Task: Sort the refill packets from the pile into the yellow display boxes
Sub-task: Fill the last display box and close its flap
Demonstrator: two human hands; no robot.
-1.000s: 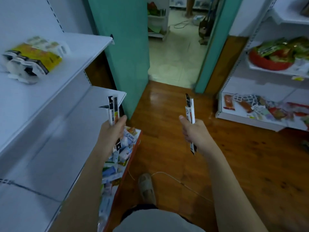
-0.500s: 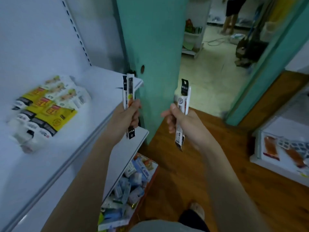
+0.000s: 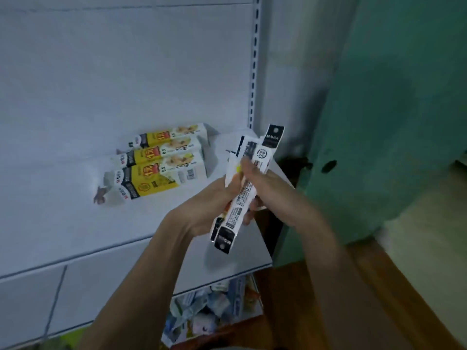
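Observation:
Three yellow display boxes (image 3: 161,164) lie side by side on the white shelf (image 3: 75,223) against its back wall. In front of them, to their right, my left hand (image 3: 212,205) and my right hand (image 3: 267,188) meet and together hold a bunch of long white refill packets (image 3: 242,195) with black ends. The packets stand nearly upright, tilted right at the top. My right thumb and fingers curl over the upper part, and my left hand grips them from the left. Below the shelf, the pile of packets (image 3: 212,311) lies in a tray on the floor.
A white slotted shelf upright (image 3: 254,61) rises behind my hands. A teal door (image 3: 394,109) stands right of the shelf end. Wooden floor (image 3: 353,311) stretches at lower right. A lower shelf board (image 3: 126,281) juts out under my forearms.
My hands, apart and each holding its own packets before, have come together into one bunch. The view has swung left and up toward the shelf with the yellow boxes.

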